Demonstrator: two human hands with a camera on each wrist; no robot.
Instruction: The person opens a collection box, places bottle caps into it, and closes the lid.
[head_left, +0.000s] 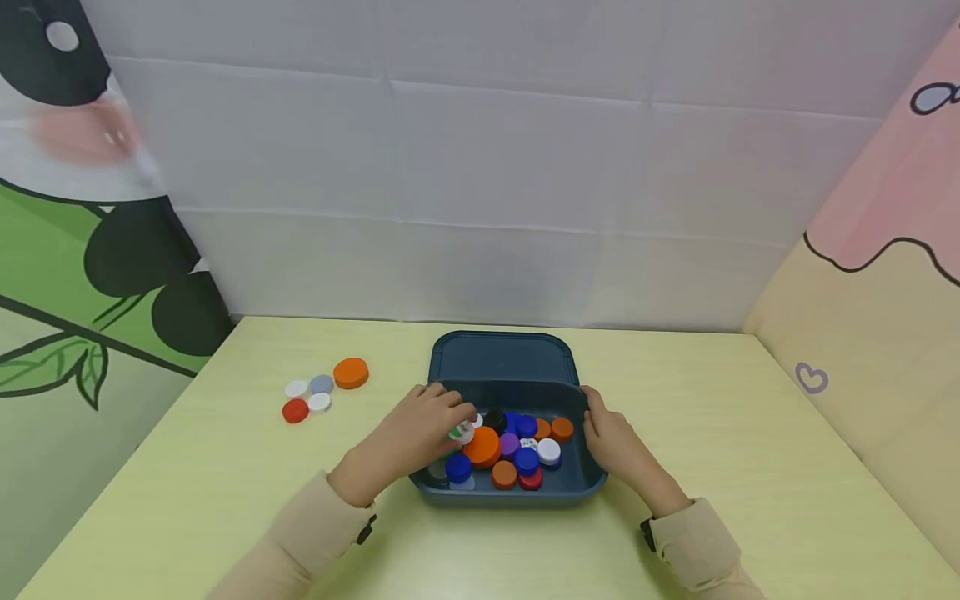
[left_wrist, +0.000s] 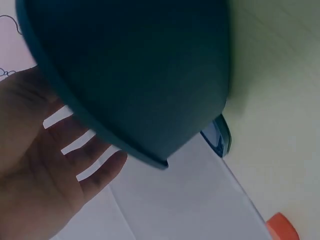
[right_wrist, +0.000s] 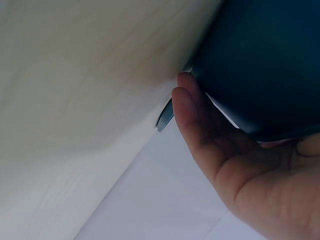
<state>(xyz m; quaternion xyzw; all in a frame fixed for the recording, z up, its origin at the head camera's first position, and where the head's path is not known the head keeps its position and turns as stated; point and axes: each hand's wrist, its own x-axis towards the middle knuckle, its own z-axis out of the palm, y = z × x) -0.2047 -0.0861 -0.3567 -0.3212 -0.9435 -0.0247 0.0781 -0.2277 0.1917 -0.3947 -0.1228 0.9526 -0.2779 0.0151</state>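
Observation:
A dark blue plastic box [head_left: 510, 498] stands on the table, full of loose bottle caps in orange, blue, white, purple, red and black. My left hand [head_left: 423, 425] reaches over the box's left rim. Between its thumb and fingertips is a white cap with green on it [head_left: 462, 432], which it appears to pinch. In the left wrist view the box wall hides the thumb and the cap. At the right side of the box, my right hand [head_left: 618, 442] grips the rim, its fingers [right_wrist: 187, 112] along the outside wall.
The box's lid [head_left: 504, 356] stands at its back edge. Left of the box lie a large orange cap [head_left: 351, 372], a red cap [head_left: 296, 410], a pale blue cap [head_left: 322, 383] and two white caps. A white sheet [head_left: 517, 167] hangs behind the table [head_left: 675, 392].

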